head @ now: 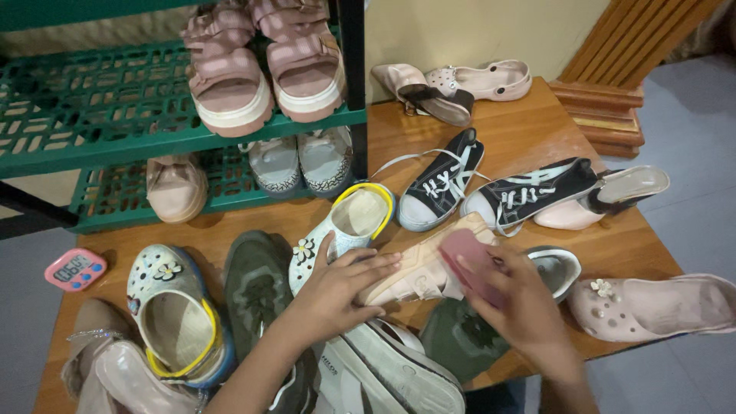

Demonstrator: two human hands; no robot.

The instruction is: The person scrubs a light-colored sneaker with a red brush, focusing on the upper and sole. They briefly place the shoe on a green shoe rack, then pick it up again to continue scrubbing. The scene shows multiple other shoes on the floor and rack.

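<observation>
My left hand (337,287) lies flat on the side of a beige sneaker (418,264) lying on the wooden table (529,130), fingers spread. My right hand (521,303) grips a small pink brush-like block (469,261) pressed against the sneaker's toe end. A white clog with a yellow strap (349,222) lies just behind my left hand. A white-soled shoe (399,364) sits under my left wrist.
Two black lace-up sneakers (491,188) lie behind. A green rack (92,107) holds pink sandals (264,65), grey shoes and a beige shoe. A pink clog (659,307) lies right, an olive shoe (257,287) and another white clog (172,314) left, a pink timer (74,269) far left.
</observation>
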